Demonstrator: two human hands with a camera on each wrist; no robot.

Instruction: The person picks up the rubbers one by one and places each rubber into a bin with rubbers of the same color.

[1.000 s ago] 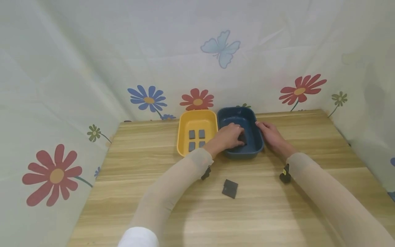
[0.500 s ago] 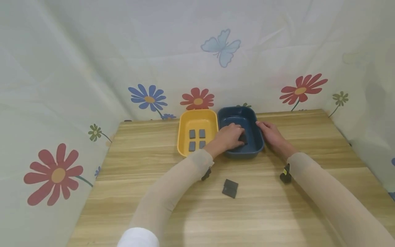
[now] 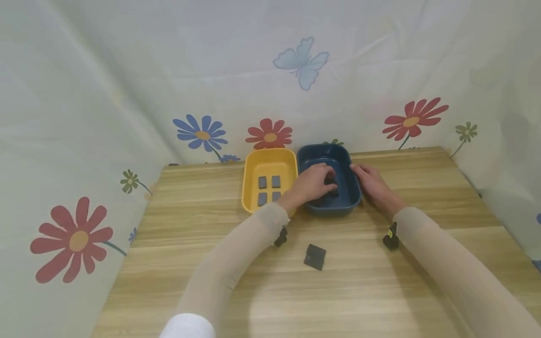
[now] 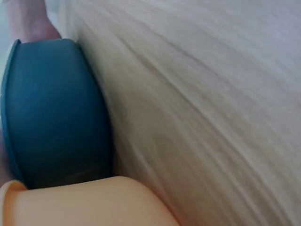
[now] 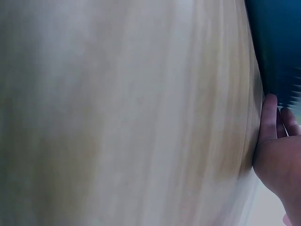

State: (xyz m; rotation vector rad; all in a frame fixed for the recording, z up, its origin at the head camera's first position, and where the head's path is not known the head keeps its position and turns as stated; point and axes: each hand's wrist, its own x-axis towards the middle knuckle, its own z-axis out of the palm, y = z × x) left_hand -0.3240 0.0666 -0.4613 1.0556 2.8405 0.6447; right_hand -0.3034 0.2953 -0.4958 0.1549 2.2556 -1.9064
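Inside the blue tub [image 3: 331,205], my left hand [image 3: 310,183] has curled fingers and thumb around a dark rectangular tile [image 3: 331,181], partly hidden by the fingers. My right hand [image 3: 374,185] holds the tub's right rim, its thumb at the edge. In the right wrist view, straight fingers [image 5: 269,117] lie against the tub's outer wall. Left of it, touching, stands a yellow tub [image 3: 249,176] with several grey rectangular tiles [image 3: 262,182] spaced out on its floor. The left wrist view shows only the tubs' outer walls, not the left fingers' grip.
Two dark tiles [image 3: 315,257] lie side by side on the wooden table [image 3: 190,225], in front of the tubs. A flower-printed curtain [image 3: 211,70] stands behind the table and along both sides.
My left hand has lifted slightly inside the blue tub, its thumb and fingers shifting around the dark tile. The right hand and the other tiles stay where they were.
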